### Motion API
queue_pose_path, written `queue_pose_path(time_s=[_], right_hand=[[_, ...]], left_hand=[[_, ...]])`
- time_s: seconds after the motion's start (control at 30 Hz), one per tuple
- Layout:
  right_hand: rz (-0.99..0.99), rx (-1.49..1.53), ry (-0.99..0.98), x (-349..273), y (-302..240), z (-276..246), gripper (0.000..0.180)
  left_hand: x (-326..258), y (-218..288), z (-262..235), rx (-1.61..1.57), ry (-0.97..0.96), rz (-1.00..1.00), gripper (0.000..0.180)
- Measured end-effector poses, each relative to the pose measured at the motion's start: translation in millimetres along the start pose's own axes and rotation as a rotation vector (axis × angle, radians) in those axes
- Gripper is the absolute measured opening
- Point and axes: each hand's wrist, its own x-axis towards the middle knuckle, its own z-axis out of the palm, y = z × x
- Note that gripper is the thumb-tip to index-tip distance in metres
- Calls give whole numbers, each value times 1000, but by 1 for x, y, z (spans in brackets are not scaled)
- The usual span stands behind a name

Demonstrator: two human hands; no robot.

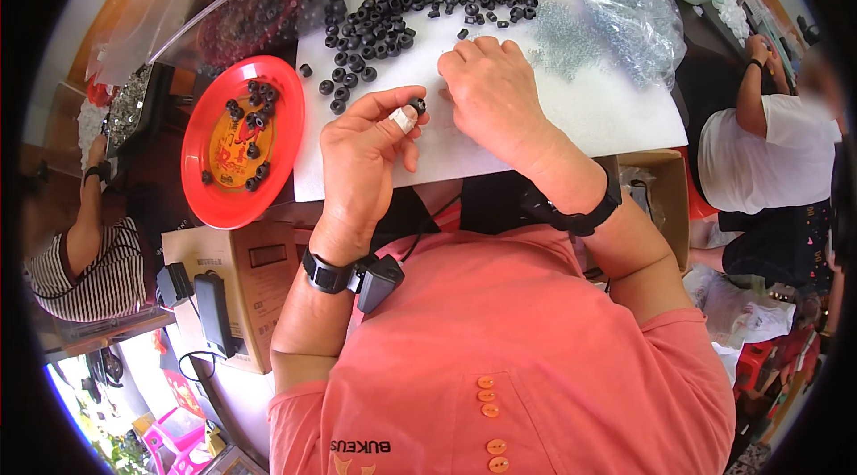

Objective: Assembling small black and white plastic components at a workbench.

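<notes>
Left hand point(361, 149) pinches one black ring point(418, 105) up close so the right hand point(491, 91), curled knuckles-up, grip hidden, works it.

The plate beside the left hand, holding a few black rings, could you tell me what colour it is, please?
The plate is red with a yellow-orange centre, shown best in the head view.

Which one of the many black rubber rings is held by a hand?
The black ring pinched at the left hand's fingertips, lifted above the white board; the others lie loose.
</notes>
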Motion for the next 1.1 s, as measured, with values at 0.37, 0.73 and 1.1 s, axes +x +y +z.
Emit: queue_pose_path(time_s=[0.37,0.73,1.1], right_hand=[[-53,89,62,-4,2,5,8],[-1,21,56,-4,-8,6,8],[139,-78,60,-3,-11,10,9]], left_hand=[[1,1,-4,-61,-9,11,23],[4,0,-19,-274,-75,-7,26],[2,-1,-18,-267,-93,11,24]])
